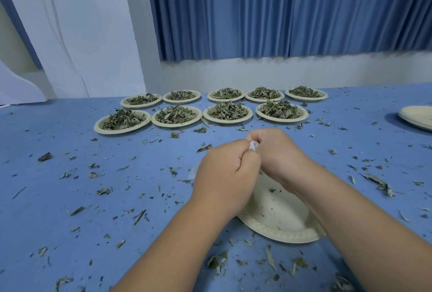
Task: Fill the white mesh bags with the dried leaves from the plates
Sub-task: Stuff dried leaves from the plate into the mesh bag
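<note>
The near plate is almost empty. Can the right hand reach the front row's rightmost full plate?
Probably yes: only scattered leaves lie before that plate. The right hand must first release the mesh bag it pinches.

Nine heaped plates [176, 125], two nearly bare plates [275, 212], two hands [226, 175].

Both hands, left [225, 170] and right [279, 151], are pinching what seems a white mesh bag [253, 145] above a nearly bare plate [280, 217]; leaf-heaped plates [176, 116] are sitting beyond.

Blue curtain [280, 11], white wall [257, 72] behind blue tbl [70, 198].
</note>
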Demonstrator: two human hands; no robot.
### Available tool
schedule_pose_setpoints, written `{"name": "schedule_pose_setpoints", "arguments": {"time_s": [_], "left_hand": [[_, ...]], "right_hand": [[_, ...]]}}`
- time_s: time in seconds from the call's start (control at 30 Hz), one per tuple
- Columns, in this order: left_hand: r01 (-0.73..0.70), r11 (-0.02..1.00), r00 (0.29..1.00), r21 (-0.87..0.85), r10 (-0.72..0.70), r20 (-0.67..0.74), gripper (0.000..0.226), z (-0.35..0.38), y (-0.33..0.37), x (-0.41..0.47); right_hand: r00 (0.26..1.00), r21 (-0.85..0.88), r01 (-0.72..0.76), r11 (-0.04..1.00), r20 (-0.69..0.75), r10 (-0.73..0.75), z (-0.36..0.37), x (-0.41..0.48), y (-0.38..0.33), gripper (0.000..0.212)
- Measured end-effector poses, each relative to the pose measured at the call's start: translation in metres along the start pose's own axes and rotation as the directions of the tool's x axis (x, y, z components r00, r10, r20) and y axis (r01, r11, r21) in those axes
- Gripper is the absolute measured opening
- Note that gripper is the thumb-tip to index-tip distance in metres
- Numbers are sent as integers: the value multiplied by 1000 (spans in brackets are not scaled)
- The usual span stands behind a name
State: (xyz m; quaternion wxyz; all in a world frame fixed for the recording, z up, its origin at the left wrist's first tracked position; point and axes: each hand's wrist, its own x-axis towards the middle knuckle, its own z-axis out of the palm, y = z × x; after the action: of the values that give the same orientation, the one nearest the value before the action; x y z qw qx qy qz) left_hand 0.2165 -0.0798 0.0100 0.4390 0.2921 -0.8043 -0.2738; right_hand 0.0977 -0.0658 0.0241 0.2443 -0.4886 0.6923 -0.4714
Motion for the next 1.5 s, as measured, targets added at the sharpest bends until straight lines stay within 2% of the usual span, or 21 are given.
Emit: {"name": "schedule_pose_setpoints", "arguments": {"time_s": [0.1,0.13,0.27,0.37,0.43,0.57,0.7,0.87,0.93,1.0,1.07,1.17,1.27,1.4,1.5], "left_hand": [[13,1000,1000,10,-13,-9,24,-2,-2,0],[21,1000,999,16,-21,-26,26,-3,-3,0],[45,999,994,21,-43,-105,26,-8,-5,1],[67,998,989,-10,-68,-135,25,-9,-5,1],[65,997,991,-36,-69,-114,25,-9,-2,0],[71,991,995,-115,-77,-57,28,-1,11,-4],[78,980,997,-182,-78,9,27,3,21,-8],[19,975,997,-222,-36,-73,25,-3,34,-8],[29,955,992,-295,-65,-112,25,-7,43,-9],[57,906,984,-419,-121,-128,30,-9,52,-10],[102,847,976,-521,-186,-113,37,-6,62,-6],[182,753,971,-633,-240,-8,40,13,82,4],[251,640,968,-726,-177,179,38,44,113,17],[399,381,906,-834,-22,423,37,100,163,28],[460,233,877,-857,28,479,36,147,194,30]], "right_hand": [[999,-54,14,998,-42,-16,3,-1,0,25],[1000,-22,7,1000,-26,-8,1,-4,-1,20],[973,303,-108,947,226,39,-19,-15,-7,9],[930,312,-126,942,367,3,-32,-19,-8,21],[945,238,-67,969,326,-15,-30,-20,-8,28],[987,112,11,994,159,-29,-15,-20,-8,18],[997,46,-4,999,75,1,-13,-16,-7,34],[991,127,33,991,124,-49,-30,-29,-23,19],[977,303,63,951,174,-120,-45,-39,-28,17],[962,506,61,860,201,-186,-63,-51,-28,22],[953,564,70,823,205,-222,-81,-63,-20,40],[945,360,156,920,217,-245,-111,-78,-1,54],[955,138,184,973,209,-211,-147,-94,14,65],[982,55,188,981,-34,-186,-205,-112,30,50],[967,-30,156,987,-198,-159,-253,-127,48,43]]}}
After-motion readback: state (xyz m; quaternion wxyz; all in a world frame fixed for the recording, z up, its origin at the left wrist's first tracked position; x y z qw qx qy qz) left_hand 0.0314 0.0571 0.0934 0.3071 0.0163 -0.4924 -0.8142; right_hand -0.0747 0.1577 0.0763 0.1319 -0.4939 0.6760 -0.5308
